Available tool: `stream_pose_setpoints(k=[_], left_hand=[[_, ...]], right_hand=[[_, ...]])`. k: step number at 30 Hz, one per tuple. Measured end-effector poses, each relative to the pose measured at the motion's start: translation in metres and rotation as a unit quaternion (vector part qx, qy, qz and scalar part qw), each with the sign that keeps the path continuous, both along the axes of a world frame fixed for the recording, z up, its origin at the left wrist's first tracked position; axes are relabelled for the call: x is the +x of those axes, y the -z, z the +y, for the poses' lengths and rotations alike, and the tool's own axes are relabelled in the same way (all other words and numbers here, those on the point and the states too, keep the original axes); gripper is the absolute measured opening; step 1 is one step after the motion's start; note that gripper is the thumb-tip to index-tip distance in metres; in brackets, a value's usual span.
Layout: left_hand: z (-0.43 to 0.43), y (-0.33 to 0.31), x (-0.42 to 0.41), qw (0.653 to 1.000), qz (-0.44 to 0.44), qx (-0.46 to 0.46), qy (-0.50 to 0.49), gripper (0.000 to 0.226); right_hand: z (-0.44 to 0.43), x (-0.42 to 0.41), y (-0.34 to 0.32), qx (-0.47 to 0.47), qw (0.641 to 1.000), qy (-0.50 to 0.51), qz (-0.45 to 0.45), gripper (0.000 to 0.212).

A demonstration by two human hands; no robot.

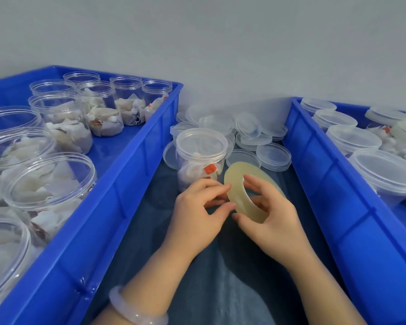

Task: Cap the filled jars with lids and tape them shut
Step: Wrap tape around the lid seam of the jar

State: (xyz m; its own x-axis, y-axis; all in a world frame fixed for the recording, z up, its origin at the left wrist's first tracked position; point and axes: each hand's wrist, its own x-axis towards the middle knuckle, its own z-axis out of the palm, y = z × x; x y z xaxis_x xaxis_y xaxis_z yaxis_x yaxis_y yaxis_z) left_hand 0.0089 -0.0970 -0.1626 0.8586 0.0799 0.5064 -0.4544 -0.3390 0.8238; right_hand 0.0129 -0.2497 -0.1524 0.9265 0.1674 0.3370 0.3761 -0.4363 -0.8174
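Yellowish tape roll (242,170), one, beside one capped jar (201,158), between two crates (136,165).

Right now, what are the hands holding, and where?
The tape roll: the right hand grips around its ring, and the left hand pinches its outer edge.

Two blue plastic crates flank the work spot. The left crate (117,207) runs from the near-left corner back toward the wall, its ribbed side facing the middle. The right crate (338,207) angles away to the right, its long ribbed side also facing in. Between them lies a dark blue cloth (209,277), creased toward the front. Behind everything stands a plain pale grey wall (220,43). At the bottom edge a pale, milky bangle (131,310) shows, near the left crate's side.
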Motion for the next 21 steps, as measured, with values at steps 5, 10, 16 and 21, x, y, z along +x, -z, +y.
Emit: stream_pose_setpoints(k=[5,10,16,21], left_hand=[[-0.001,-0.001,0.001,0.999,-0.024,0.008,-0.031,0.02],[0.0,-0.002,0.0,0.999,-0.014,0.005,-0.033,0.008],[0.0,-0.004,-0.003,0.998,0.024,0.062,-0.014,0.012],[-0.003,-0.012,-0.008,0.983,0.142,-0.042,0.109,0.02]], right_hand=[[-0.002,0.0,0.0,0.01,1.0,0.015,-0.007,0.063],[0.001,-0.004,-0.003,-0.006,0.999,0.006,-0.034,0.059],[0.002,-0.005,-0.002,-0.034,0.999,-0.012,-0.038,0.049],[0.003,-0.003,-0.001,-0.04,0.997,0.021,-0.065,0.045]])
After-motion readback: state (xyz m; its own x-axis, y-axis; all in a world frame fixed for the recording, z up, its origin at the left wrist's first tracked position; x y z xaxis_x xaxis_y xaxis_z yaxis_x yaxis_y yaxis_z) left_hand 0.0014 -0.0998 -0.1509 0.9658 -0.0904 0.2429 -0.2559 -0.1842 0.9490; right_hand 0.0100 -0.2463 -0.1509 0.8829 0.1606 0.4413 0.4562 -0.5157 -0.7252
